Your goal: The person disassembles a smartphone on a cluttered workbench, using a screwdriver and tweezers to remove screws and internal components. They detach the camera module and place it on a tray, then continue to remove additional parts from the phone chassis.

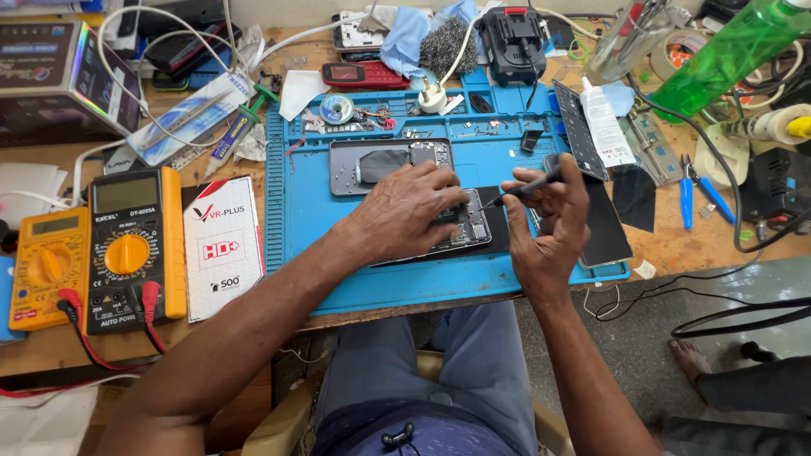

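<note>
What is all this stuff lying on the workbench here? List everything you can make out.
Work mat: 1, blue, centre of the bench.
Opened phone: 1, dark, on the mat under the left hand.
Phone back shell: 1, grey, on the mat behind the opened phone.
Multimeters: 2, yellow-orange, left of the mat.
Small box: 1, white and red, between multimeters and mat.
Keypad phone: 1, red, behind the mat.
Battery pack: 1, black, far edge.
Glue tube: 1, white, right of the mat.
Bottle: 1, green, top right.
Cutters: 1, blue-handled, right side.
Left hand: pressing on the opened phone.
Right hand: gripping a thin black tool.
</note>
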